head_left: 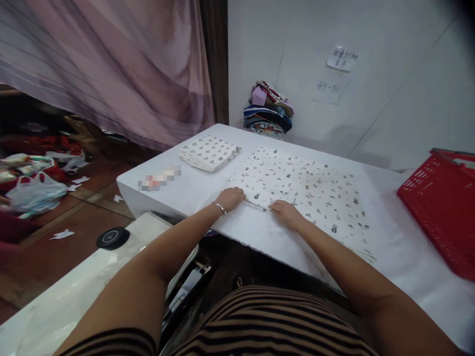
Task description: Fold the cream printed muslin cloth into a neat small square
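Your left hand point(230, 199) and right hand point(285, 213), fingers nearly closed, grip the near edge of the printed cloth point(302, 187); it lies beyond them on the desk point(200, 190), centre to right of frame.

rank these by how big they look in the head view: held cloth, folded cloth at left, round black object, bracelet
1. Held cloth
2. Folded cloth at left
3. Round black object
4. Bracelet

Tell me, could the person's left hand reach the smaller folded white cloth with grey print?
Probably yes: the smaller folded white cloth lies near the left hand, with white tablecloth between them, though that hand touches the larger printed white cloth.
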`<action>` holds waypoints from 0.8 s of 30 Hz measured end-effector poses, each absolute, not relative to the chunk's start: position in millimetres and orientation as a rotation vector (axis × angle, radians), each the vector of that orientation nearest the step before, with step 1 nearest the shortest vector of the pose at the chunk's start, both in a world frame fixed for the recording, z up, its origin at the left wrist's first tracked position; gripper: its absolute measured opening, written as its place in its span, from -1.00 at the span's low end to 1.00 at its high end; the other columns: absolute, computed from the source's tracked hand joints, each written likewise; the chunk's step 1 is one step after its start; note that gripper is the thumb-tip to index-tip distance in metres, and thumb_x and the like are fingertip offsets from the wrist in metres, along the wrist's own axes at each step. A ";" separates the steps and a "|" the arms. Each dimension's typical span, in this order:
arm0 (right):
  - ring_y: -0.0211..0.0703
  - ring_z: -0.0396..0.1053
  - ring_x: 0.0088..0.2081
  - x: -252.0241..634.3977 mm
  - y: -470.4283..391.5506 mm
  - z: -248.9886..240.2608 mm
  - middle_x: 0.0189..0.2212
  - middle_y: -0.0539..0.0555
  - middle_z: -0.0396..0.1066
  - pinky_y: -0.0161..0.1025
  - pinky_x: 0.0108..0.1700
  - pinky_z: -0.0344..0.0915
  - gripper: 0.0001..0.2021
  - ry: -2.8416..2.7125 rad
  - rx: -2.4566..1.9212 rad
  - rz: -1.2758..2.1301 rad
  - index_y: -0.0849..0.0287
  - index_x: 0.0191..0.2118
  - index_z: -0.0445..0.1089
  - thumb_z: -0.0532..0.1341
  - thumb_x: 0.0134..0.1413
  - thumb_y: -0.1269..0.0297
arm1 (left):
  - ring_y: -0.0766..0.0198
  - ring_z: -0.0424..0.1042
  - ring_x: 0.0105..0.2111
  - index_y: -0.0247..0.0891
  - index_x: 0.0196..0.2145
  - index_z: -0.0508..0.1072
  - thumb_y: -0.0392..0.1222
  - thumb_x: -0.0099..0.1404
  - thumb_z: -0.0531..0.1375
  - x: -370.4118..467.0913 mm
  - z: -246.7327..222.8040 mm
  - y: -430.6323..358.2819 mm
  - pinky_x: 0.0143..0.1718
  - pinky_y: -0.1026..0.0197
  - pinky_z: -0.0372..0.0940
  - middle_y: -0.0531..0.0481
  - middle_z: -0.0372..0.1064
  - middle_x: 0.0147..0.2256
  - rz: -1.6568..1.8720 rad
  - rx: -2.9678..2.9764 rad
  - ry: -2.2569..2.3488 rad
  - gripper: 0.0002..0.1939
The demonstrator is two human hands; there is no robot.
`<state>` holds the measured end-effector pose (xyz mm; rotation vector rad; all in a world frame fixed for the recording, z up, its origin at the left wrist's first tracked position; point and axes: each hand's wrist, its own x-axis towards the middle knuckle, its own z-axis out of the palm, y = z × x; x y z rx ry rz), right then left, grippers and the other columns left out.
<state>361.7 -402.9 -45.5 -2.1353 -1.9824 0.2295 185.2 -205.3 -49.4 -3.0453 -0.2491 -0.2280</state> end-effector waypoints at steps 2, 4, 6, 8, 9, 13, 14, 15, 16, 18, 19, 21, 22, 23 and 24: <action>-0.18 0.29 -0.13 360.0 -403.9 -47.0 -0.14 0.12 0.37 -0.29 -0.13 0.19 -0.71 -2.018 -2.199 0.150 0.16 -0.10 0.41 -0.03 0.22 0.39 | 0.24 0.30 -0.26 -0.25 -0.30 0.42 -0.32 0.29 -0.04 183.7 -49.6 -206.4 -0.33 0.22 0.16 -0.05 0.37 -0.29 -0.212 -3.007 -0.260 -0.76; -0.16 0.27 -0.10 356.8 -405.5 -49.7 -0.10 0.14 0.35 -0.28 -0.12 0.18 -0.70 -2.038 -2.274 0.052 0.16 -0.03 0.35 -0.02 0.22 0.39 | 0.23 0.30 -0.26 -0.25 -0.28 0.41 -0.33 0.28 -0.02 181.4 -51.8 -207.1 -0.32 0.21 0.17 -0.06 0.36 -0.29 -0.231 -2.984 -0.269 -0.78; -0.14 0.25 -0.09 353.7 -407.4 -53.0 -0.08 0.14 0.33 -0.27 -0.12 0.16 -0.68 -2.060 -2.313 -0.027 0.14 0.03 0.30 -0.01 0.20 0.40 | 0.22 0.30 -0.23 -0.24 -0.26 0.41 -0.35 0.28 -0.02 178.9 -55.1 -208.0 -0.29 0.20 0.18 -0.07 0.36 -0.27 -0.256 -2.966 -0.253 -0.78; -0.14 0.24 -0.09 351.6 -408.9 -55.5 -0.09 0.12 0.34 -0.26 -0.12 0.14 -0.68 -2.103 -2.310 -0.086 0.13 0.03 0.28 0.00 0.19 0.42 | 0.21 0.30 -0.20 -0.24 -0.24 0.41 -0.35 0.29 -0.02 176.8 -58.1 -209.4 -0.28 0.19 0.19 -0.07 0.36 -0.25 -0.262 -2.949 -0.229 -0.78; -0.14 0.24 -0.10 350.9 -409.5 -56.2 -0.11 0.12 0.34 -0.27 -0.14 0.13 -0.69 -2.123 -2.304 -0.110 0.12 0.01 0.30 0.00 0.18 0.42 | 0.21 0.30 -0.20 -0.24 -0.23 0.40 -0.34 0.30 -0.03 175.9 -58.9 -210.5 -0.27 0.19 0.19 -0.07 0.36 -0.24 -0.263 -2.943 -0.225 -0.77; -0.14 0.23 -0.16 349.0 -411.1 -55.5 -0.18 0.11 0.35 -0.27 -0.20 0.10 -0.77 -2.190 -2.275 -0.181 0.15 -0.13 0.35 0.02 0.17 0.42 | 0.21 0.31 -0.22 -0.23 -0.18 0.39 -0.27 0.32 -0.03 172.9 -56.6 -214.5 -0.27 0.20 0.20 -0.06 0.38 -0.26 -0.279 -2.943 -0.240 -0.77; -0.14 0.23 -0.17 348.4 -411.4 -54.9 -0.19 0.11 0.35 -0.27 -0.21 0.10 -0.78 -2.202 -2.265 -0.193 0.15 -0.15 0.36 0.02 0.17 0.42 | 0.22 0.31 -0.22 -0.22 -0.17 0.39 -0.25 0.32 -0.02 172.1 -55.2 -214.8 -0.27 0.20 0.20 -0.05 0.38 -0.27 -0.281 -2.952 -0.238 -0.77; -0.13 0.22 -0.17 347.6 -411.8 -54.2 -0.19 0.11 0.35 -0.27 -0.21 0.09 -0.79 -2.208 -2.257 -0.203 0.16 -0.16 0.36 0.01 0.17 0.43 | 0.22 0.32 -0.22 -0.21 -0.15 0.38 -0.23 0.31 -0.01 171.2 -53.9 -214.7 -0.27 0.20 0.21 -0.05 0.39 -0.26 -0.282 -2.963 -0.230 -0.78; -0.13 0.22 -0.17 346.8 -412.2 -53.6 -0.18 0.12 0.34 -0.27 -0.21 0.09 -0.79 -2.210 -2.252 -0.211 0.18 -0.17 0.36 0.01 0.17 0.43 | 0.22 0.32 -0.21 -0.21 -0.14 0.38 -0.22 0.30 0.01 170.5 -52.9 -214.0 -0.26 0.20 0.21 -0.04 0.39 -0.25 -0.281 -2.975 -0.216 -0.78; -0.13 0.21 -0.18 344.8 -413.2 -52.4 -0.20 0.14 0.34 -0.25 -0.20 0.08 -0.79 -2.203 -2.252 -0.217 0.21 -0.20 0.36 0.00 0.17 0.45 | 0.23 0.32 -0.19 -0.21 -0.13 0.37 -0.23 0.29 0.03 169.6 -52.0 -211.5 -0.24 0.21 0.22 -0.05 0.40 -0.22 -0.274 -2.992 -0.175 -0.77; -0.12 0.21 -0.19 344.0 -413.7 -51.8 -0.21 0.15 0.33 -0.25 -0.19 0.09 -0.80 -2.202 -2.249 -0.214 0.22 -0.22 0.36 0.00 0.16 0.46 | 0.23 0.32 -0.18 -0.22 -0.13 0.38 -0.25 0.29 0.02 169.6 -52.1 -209.9 -0.23 0.21 0.22 -0.05 0.40 -0.20 -0.268 -2.992 -0.154 -0.77; -0.13 0.20 -0.20 342.8 -414.9 -51.1 -0.23 0.16 0.33 -0.24 -0.18 0.09 -0.81 -2.205 -2.225 -0.205 0.23 -0.24 0.35 0.00 0.16 0.45 | 0.24 0.32 -0.17 -0.23 -0.15 0.39 -0.29 0.30 -0.02 170.4 -53.1 -206.8 -0.23 0.21 0.22 -0.06 0.40 -0.20 -0.252 -2.981 -0.123 -0.76; -0.12 0.20 -0.20 342.5 -415.5 -50.8 -0.23 0.17 0.32 -0.23 -0.18 0.09 -0.81 -2.204 -2.208 -0.202 0.23 -0.25 0.34 0.00 0.16 0.43 | 0.24 0.32 -0.18 -0.24 -0.17 0.40 -0.30 0.30 -0.04 171.2 -53.6 -205.5 -0.23 0.21 0.22 -0.06 0.40 -0.21 -0.242 -2.970 -0.120 -0.75; -0.12 0.19 -0.20 342.5 -416.0 -50.6 -0.23 0.17 0.32 -0.23 -0.17 0.09 -0.82 -2.204 -2.191 -0.199 0.24 -0.24 0.34 0.00 0.17 0.42 | 0.24 0.32 -0.18 -0.24 -0.18 0.40 -0.31 0.31 -0.05 172.2 -54.0 -204.6 -0.24 0.21 0.21 -0.06 0.40 -0.22 -0.234 -2.958 -0.124 -0.74; -0.12 0.19 -0.19 342.7 -416.4 -50.4 -0.23 0.18 0.32 -0.23 -0.16 0.09 -0.81 -2.201 -2.180 -0.193 0.24 -0.24 0.34 -0.01 0.17 0.41 | 0.24 0.33 -0.19 -0.25 -0.19 0.41 -0.32 0.31 -0.06 173.3 -54.1 -204.1 -0.24 0.21 0.21 -0.06 0.40 -0.23 -0.228 -2.948 -0.134 -0.74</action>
